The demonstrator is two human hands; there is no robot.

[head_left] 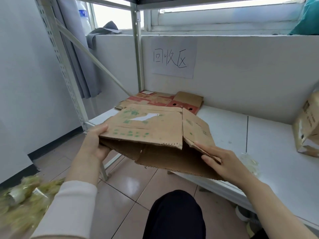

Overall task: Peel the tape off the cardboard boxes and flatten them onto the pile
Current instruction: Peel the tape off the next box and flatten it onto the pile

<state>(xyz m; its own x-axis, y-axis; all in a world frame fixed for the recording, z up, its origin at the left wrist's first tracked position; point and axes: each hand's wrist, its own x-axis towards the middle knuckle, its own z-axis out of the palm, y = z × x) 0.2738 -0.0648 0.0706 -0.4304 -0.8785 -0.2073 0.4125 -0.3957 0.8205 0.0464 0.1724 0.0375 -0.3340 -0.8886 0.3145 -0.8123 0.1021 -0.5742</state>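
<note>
White paper sheet (173, 57) on back wall (245, 75): handwritten black characters 回收区. Held box (146, 128): smeared green print, illegible. Flattened red box (155, 100) behind it: print unreadable. Right-hand box (307, 121): dark side print, blurred. Bottle label (83, 13): blue, unreadable.

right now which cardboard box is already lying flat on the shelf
The red-printed box at the back. The green-printed box is held up, half-open, and the brown box at the far right stands unflattened.
</note>
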